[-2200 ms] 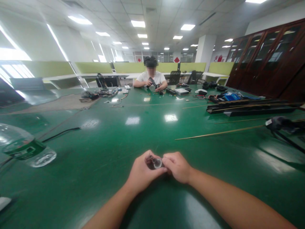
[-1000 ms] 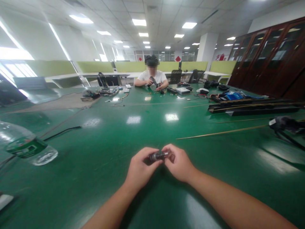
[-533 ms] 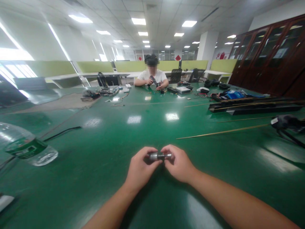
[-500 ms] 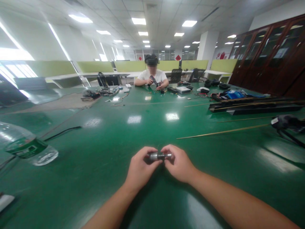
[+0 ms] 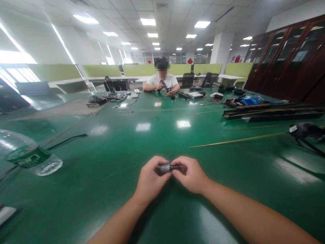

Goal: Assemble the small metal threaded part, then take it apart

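Although print is present, none of it is legible: the one bottle (image 5: 27,156) has a green label too blurred to read, and the red signs on the far wall are too small. One green desk (image 5: 122,149) fills the view. One dark wooden cabinet (image 5: 286,61) with glazed doors stands along its right side. One person (image 5: 161,81) in a white shirt sits at the far end, both hands on a dark tool. Black rails (image 5: 271,115) lie stacked at the right; their number cannot be told. At least three thin rods (image 5: 236,140) lie bare on the desk near the rails. The bottle lies on its side at the left edge, with one black cable (image 5: 66,139) just beyond it.

Two hands meet at the near centre, just above the desk. Left hand (image 5: 149,178): grip pinching the silver end of one small metal cylinder (image 5: 166,168). Right hand (image 5: 191,174): grip pinching its darker end. The cylinder lies level between the fingertips, clear of the desk.
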`<state>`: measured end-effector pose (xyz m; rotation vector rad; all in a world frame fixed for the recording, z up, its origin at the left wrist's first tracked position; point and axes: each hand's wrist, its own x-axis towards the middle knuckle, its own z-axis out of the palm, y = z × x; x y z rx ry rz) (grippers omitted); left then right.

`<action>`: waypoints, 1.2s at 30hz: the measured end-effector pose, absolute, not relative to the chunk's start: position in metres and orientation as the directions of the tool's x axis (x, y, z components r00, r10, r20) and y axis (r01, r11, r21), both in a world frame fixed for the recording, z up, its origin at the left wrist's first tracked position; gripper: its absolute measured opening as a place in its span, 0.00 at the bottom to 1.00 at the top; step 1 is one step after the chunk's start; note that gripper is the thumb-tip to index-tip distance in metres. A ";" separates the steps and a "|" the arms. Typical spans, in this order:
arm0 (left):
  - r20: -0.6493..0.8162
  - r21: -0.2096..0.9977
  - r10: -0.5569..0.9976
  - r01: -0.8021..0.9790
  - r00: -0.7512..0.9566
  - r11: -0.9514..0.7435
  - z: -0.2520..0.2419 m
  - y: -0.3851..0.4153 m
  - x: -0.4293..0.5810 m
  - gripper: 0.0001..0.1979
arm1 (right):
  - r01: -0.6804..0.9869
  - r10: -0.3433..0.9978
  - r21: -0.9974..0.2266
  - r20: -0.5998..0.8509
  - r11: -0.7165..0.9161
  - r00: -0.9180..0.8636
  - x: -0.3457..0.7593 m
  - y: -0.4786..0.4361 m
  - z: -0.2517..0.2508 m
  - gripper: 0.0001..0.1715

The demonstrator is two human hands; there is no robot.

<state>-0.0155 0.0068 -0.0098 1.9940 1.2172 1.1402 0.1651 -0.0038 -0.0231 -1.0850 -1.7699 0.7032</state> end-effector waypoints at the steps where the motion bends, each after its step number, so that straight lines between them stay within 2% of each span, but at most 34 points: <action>1: 0.381 0.780 0.894 0.436 0.237 -0.448 -0.010 0.007 -0.016 0.08 | 0.370 0.896 -0.817 0.400 0.443 -0.192 0.165 -0.004 -0.023 0.10; 10: 0.420 0.731 0.856 0.448 0.300 -0.515 -0.008 0.007 -0.017 0.05 | 0.410 0.907 -0.809 0.365 0.421 -0.211 0.166 -0.002 -0.024 0.06; 25: 0.359 0.780 0.900 0.451 0.246 -0.434 -0.009 0.009 -0.018 0.08 | 0.397 0.915 -0.824 0.356 0.404 -0.192 0.168 0.000 -0.023 0.06; 36: 0.396 0.741 0.884 0.483 0.248 -0.467 -0.012 0.011 -0.021 0.07 | 0.391 0.931 -0.845 0.318 0.364 -0.179 0.167 0.002 -0.022 0.04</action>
